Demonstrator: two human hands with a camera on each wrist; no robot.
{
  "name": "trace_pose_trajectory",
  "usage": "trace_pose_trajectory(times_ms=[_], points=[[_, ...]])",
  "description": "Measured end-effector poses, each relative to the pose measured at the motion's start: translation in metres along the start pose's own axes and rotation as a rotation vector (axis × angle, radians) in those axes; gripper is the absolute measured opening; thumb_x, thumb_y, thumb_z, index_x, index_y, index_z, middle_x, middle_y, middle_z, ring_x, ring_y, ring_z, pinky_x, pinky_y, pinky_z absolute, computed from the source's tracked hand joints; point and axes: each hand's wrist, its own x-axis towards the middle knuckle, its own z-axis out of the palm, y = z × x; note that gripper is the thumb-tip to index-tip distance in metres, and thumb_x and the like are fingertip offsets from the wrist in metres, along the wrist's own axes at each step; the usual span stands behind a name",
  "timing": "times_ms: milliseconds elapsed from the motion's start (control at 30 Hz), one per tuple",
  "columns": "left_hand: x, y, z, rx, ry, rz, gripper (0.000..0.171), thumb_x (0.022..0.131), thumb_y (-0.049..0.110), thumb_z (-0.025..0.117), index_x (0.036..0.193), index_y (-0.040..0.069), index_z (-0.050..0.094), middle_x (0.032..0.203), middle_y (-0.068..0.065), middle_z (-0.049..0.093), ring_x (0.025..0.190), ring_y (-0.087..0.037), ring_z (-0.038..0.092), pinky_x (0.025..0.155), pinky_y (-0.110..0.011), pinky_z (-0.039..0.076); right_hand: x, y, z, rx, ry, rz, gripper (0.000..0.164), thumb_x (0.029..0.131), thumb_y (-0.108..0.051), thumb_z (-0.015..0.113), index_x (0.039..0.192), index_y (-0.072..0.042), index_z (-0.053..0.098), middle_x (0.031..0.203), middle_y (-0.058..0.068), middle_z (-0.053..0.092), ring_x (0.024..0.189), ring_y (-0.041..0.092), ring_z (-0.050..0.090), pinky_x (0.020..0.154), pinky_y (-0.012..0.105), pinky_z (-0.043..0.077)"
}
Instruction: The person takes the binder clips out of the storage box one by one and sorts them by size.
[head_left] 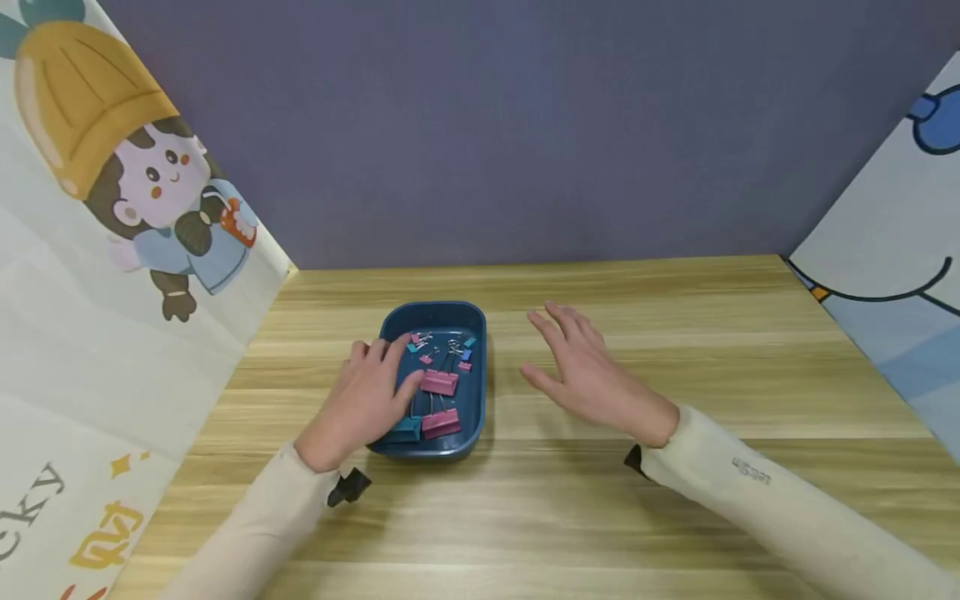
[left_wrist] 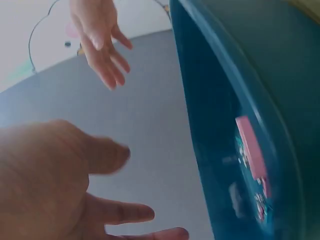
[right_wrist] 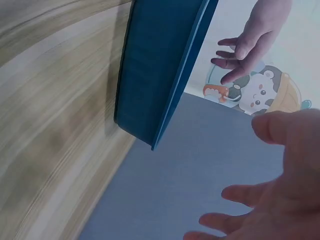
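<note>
A dark blue rectangular bin (head_left: 480,392) stands on the wooden table, left of the middle. Two large pink binder clips (head_left: 439,382) and a teal binder clip (head_left: 406,430) lie in its near half. Several small binder clips (head_left: 466,355) in pink, blue and teal are scattered in the far half. My left hand (head_left: 367,400) is over the bin's left side, fingers apart and holding nothing, hiding part of the left rim. To the right of the bin, my right hand (head_left: 592,375) hovers above the table with fingers spread and nothing in it.
The wooden table (head_left: 600,517) reaches back to a grey-purple panel (head_left: 525,133). A white sheet with a cartoon figure (head_left: 172,183) rises at the left, and another printed sheet (head_left: 885,217) at the right. Dark wrist mounts (head_left: 348,487) show at both sleeves.
</note>
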Motion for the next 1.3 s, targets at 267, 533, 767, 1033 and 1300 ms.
trace_pose_trajectory(times_ms=[267,533,767,1033,1300], points=[[0.003,-0.037,0.005,-0.058,0.028,-0.128,0.044,0.095,0.018,0.054,0.129,-0.009,0.047,0.108,-0.028,0.053,0.092,-0.041,0.051,0.079,-0.052,0.044,0.017,-0.007,0.007,0.082,-0.001,-0.007,0.066,0.092,-0.037,0.061,0.145,-0.009,0.034,0.141,0.015,0.037,0.128,0.03,0.038,0.099,0.047,0.038],[0.003,-0.059,0.019,-0.222,-0.089,-0.18,0.04,0.097,0.01,0.051,0.128,-0.013,0.043,0.069,-0.007,0.055,0.054,-0.017,0.051,0.053,-0.034,0.045,0.029,-0.019,0.02,0.1,-0.021,-0.022,0.06,0.09,-0.035,0.063,0.14,-0.008,0.042,0.132,0.009,0.046,0.119,0.023,0.047,0.097,0.041,0.042],[0.006,-0.063,0.024,-0.289,-0.023,-0.152,0.038,0.093,0.006,0.056,0.125,-0.013,0.048,0.069,-0.004,0.058,0.054,-0.014,0.051,0.055,-0.032,0.046,0.037,-0.028,0.03,0.102,-0.038,-0.052,0.052,0.09,-0.028,0.066,0.134,-0.006,0.05,0.129,0.01,0.048,0.117,0.022,0.048,0.095,0.039,0.043],[0.013,-0.048,0.026,-0.312,-0.001,-0.169,0.038,0.091,0.006,0.06,0.124,-0.011,0.051,0.08,-0.009,0.062,0.062,-0.017,0.055,0.056,-0.03,0.047,0.048,-0.037,0.036,0.085,-0.127,-0.057,0.049,0.089,-0.024,0.067,0.133,-0.008,0.051,0.125,0.008,0.05,0.113,0.021,0.05,0.092,0.036,0.046],[0.024,-0.031,0.033,-0.38,-0.046,-0.203,0.04,0.092,0.008,0.06,0.128,-0.007,0.049,0.082,-0.009,0.061,0.063,-0.017,0.055,0.054,-0.027,0.047,0.063,-0.035,0.048,0.114,-0.226,-0.053,0.04,0.088,-0.015,0.067,0.125,-0.003,0.057,0.119,0.009,0.059,0.105,0.021,0.055,0.09,0.037,0.047]])
